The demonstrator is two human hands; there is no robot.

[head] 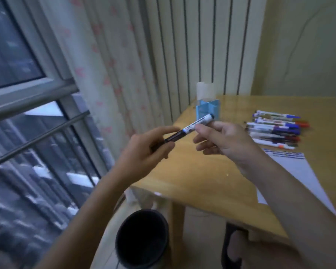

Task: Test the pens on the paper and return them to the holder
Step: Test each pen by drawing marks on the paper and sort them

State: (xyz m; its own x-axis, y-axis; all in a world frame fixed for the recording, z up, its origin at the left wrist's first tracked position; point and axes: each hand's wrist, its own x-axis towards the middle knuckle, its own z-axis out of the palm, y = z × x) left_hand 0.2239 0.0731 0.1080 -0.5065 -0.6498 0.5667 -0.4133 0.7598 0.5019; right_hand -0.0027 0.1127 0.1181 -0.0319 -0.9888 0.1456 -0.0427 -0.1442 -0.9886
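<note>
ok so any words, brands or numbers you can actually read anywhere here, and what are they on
None can be read.
Pen held by both hands: printed label on the white barrel, too blurred to read.
Pens on the table: printed barrels, too small and blurred.
Paper: a row of blue marks along the top edge, not legible as text.
Blue holder: no readable marking.

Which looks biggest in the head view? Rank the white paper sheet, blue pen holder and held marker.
1. White paper sheet
2. Blue pen holder and held black-capped white marker: look alike; the marker is nearer, so unsure.
</note>
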